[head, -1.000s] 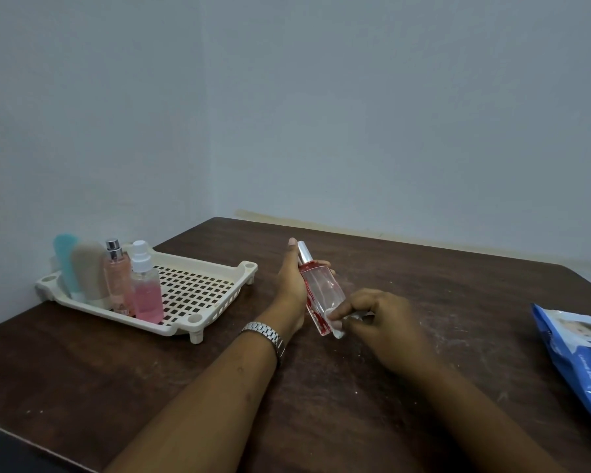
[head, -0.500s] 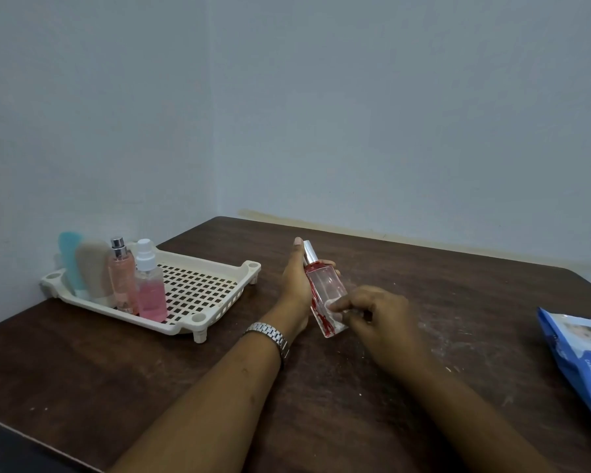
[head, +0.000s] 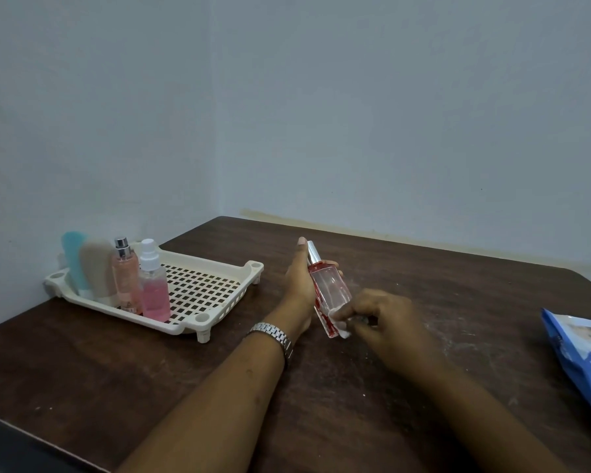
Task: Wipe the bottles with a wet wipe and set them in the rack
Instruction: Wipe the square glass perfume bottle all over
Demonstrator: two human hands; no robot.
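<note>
Cream plastic rack [head: 215,295] near the desk's [head: 423,285] left edge is filled with four upright bottles [head: 125,281]. A clear bottle [head: 328,291] is gripped mid-desk by the left hand [head: 299,281]; a wipe [head: 342,327], pinched by the right hand [head: 379,322], has been moved lower, to its base.

It looks like a plain room in a home, set up in a corner. Two bare, pale blue-grey painted walls [head: 389,114] meet at the far left, with a yellowish stained strip [head: 355,230] along the bottom of the far wall. A dark brown wooden table [head: 389,404], scuffed and dusty white in patches, is pushed into that corner. A cream plastic rack [head: 198,295] of toiletry bottles [head: 154,285] and a blue pack of wipes [head: 580,356] at the right edge suggest household use.
</note>
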